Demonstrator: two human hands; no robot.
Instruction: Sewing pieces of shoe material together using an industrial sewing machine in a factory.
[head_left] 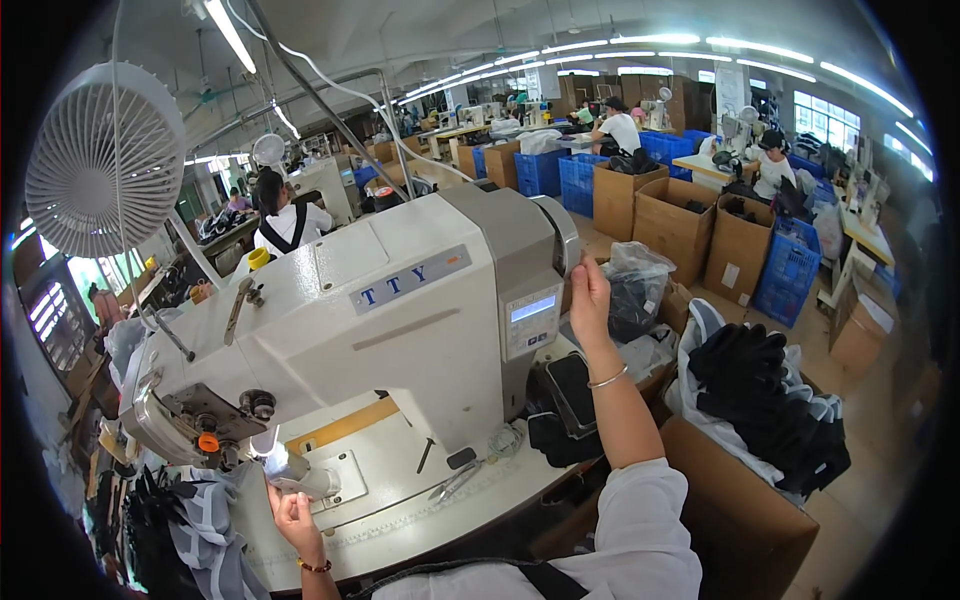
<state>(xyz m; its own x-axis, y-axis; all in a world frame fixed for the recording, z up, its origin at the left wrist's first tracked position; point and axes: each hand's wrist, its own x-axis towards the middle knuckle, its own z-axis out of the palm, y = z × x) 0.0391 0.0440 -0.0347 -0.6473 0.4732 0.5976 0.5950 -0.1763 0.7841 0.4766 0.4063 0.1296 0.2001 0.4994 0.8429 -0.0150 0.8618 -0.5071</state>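
A large white industrial sewing machine stands on a white table in front of me. My right hand is raised to the handwheel at the machine's right end, fingers curled on its rim. My left hand rests on the table near the needle area, fingers pressed on a grey workpiece on the machine's post. A bracelet sits on each wrist.
A white fan hangs upper left. Scissors lie on the table. Grey fabric pieces hang at the left edge. A cardboard box of dark pieces stands at my right. Other workers, boxes and blue crates fill the room behind.
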